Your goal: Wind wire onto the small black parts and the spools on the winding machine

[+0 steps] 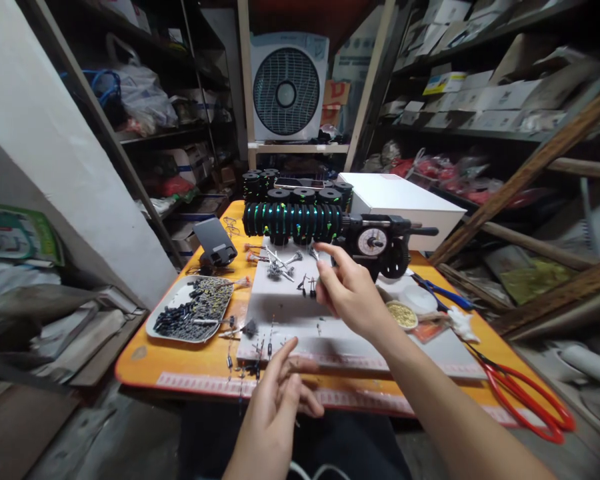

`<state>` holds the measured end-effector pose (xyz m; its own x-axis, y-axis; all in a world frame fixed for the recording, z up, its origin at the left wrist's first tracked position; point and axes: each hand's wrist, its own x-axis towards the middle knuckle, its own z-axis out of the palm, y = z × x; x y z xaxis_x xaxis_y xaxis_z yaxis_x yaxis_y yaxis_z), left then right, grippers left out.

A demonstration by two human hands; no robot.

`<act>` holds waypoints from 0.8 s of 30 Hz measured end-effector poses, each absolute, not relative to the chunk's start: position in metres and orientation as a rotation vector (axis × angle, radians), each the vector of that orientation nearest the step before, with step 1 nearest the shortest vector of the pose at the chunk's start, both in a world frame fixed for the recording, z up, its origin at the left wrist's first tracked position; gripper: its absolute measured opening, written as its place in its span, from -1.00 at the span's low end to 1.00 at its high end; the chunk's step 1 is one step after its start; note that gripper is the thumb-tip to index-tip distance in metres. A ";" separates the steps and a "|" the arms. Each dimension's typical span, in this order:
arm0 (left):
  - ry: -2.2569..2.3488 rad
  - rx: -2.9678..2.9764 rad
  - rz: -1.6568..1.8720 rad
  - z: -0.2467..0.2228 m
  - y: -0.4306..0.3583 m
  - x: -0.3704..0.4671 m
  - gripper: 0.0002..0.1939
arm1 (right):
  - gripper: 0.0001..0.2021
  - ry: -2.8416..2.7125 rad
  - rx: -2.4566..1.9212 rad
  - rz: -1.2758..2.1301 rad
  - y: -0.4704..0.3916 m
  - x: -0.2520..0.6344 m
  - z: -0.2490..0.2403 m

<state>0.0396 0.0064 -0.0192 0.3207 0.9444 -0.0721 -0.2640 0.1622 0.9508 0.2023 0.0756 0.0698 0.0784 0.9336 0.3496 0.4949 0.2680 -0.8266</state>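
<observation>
My right hand point(347, 287) reaches over the white board point(285, 310), index finger stretched forward and thumb a little apart below it. Its fingertips are right by a small grey-tipped bunch point(314, 252); whether they touch it I cannot tell. Left of that lies a loose pile of thin pale sticks with grey ends point(279, 265). Several small black pieces on thin wires point(307, 287) lie beside the right fingers. My left hand point(285, 393) hovers at the board's front edge, fingers loosely spread, nothing visible in it. Thin lines with small dark pieces point(253, 353) lie just left of it.
Behind the board is a row of black ribbed rolls point(293, 220) wound with green line, beside a black device with a dial point(374, 241). A tray point(155, 327) of small black and yellow parts stands left. Red-handled scissors point(555, 413), blue-handled pliers point(450, 293) and a white box point(405, 193) are right.
</observation>
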 end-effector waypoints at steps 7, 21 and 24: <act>1.044 1.320 1.060 -0.028 -0.011 0.028 -0.45 | -0.76 -1.716 -1.436 0.348 0.112 0.201 0.065; 1.219 1.704 1.092 -0.009 -0.008 0.018 -0.59 | -0.70 -1.664 -1.434 0.185 0.101 0.200 0.068; 1.209 1.685 1.155 -0.006 -0.008 0.018 -0.63 | -0.82 -1.651 -1.409 0.306 0.109 0.201 0.065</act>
